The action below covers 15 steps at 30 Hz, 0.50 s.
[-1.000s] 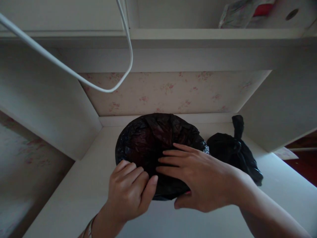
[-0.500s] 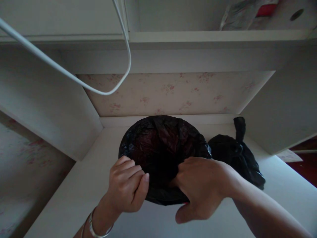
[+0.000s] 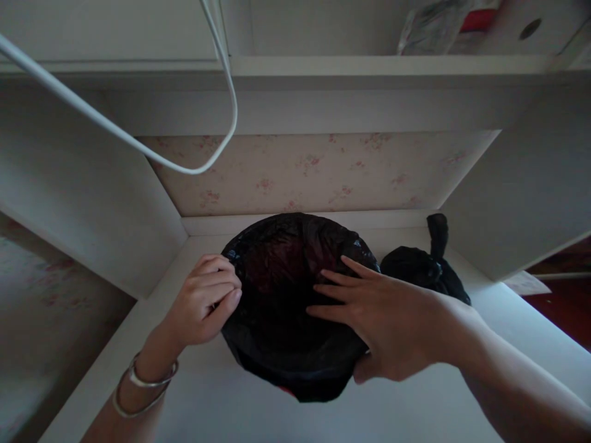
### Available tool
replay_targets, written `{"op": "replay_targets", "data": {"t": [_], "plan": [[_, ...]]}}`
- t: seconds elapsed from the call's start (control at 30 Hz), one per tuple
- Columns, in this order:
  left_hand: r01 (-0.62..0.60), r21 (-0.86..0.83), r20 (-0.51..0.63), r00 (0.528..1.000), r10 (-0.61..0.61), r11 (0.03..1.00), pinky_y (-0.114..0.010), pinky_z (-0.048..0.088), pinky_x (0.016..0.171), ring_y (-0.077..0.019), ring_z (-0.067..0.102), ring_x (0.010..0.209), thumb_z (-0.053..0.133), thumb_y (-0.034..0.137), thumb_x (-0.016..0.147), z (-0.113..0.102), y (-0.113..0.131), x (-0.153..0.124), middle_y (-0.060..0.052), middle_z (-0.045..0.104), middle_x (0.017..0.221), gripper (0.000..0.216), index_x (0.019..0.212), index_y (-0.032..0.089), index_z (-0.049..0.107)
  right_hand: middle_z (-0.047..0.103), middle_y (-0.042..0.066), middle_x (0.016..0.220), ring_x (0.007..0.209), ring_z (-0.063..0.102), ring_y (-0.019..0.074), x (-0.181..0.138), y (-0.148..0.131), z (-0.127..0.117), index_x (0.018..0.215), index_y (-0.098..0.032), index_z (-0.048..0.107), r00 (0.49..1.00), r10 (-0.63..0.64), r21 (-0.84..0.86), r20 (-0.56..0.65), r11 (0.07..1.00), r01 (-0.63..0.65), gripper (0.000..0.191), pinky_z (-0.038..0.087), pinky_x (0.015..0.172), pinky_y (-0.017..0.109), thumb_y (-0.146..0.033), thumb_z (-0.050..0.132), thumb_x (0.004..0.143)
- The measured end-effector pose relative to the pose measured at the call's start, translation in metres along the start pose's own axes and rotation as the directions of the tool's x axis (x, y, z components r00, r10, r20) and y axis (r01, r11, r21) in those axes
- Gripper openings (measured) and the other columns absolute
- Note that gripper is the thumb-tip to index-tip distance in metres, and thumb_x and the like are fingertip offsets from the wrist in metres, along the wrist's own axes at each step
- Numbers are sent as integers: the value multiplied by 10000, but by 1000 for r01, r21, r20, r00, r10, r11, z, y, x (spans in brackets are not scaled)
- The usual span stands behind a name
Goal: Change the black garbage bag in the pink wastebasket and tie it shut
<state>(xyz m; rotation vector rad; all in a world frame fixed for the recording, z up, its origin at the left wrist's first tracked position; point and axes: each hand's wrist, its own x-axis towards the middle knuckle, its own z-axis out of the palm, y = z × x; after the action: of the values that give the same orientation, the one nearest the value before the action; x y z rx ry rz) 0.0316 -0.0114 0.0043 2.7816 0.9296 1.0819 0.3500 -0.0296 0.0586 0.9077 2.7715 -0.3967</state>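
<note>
A black bin bag (image 3: 295,363) lines a round bin, its mouth facing up and its edge folded down over the rim. Reddish colour shows faintly through the film inside, and a sliver of red peeks out under the front edge. My left hand (image 3: 207,301), with bangles at the wrist, is closed on the bag at the left rim. My right hand (image 3: 388,320) lies over the right rim with fingers spread inside the opening and the thumb outside. Behind my right forearm sits a knotted black bag (image 3: 422,267), partly hidden.
The bin stands on a white surface (image 3: 198,394) between white side panels (image 3: 517,172). Floral wallpaper (image 3: 309,172) backs it. A white cable (image 3: 152,154) hangs at upper left. Above runs a shelf edge (image 3: 392,65) with a plastic-wrapped item (image 3: 429,27) on it.
My left hand has moved left and up along the rim. My right hand has opened from its bent grip and shifted right. The bag's front edge now hangs lower.
</note>
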Motion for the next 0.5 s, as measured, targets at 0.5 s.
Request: {"op": "replay_targets", "data": {"t": [0.5], "plan": [[78, 51, -166, 984, -69, 996, -431, 516, 1035, -192, 727, 938, 550, 107, 954, -6, 29, 4, -21, 774, 926, 176, 911, 207, 688, 619, 198, 1431, 1230, 647, 348, 27, -18, -11, 1549, -142, 437, 983, -180, 156, -35, 971, 183, 982, 508, 968, 418, -627, 742, 750]]}}
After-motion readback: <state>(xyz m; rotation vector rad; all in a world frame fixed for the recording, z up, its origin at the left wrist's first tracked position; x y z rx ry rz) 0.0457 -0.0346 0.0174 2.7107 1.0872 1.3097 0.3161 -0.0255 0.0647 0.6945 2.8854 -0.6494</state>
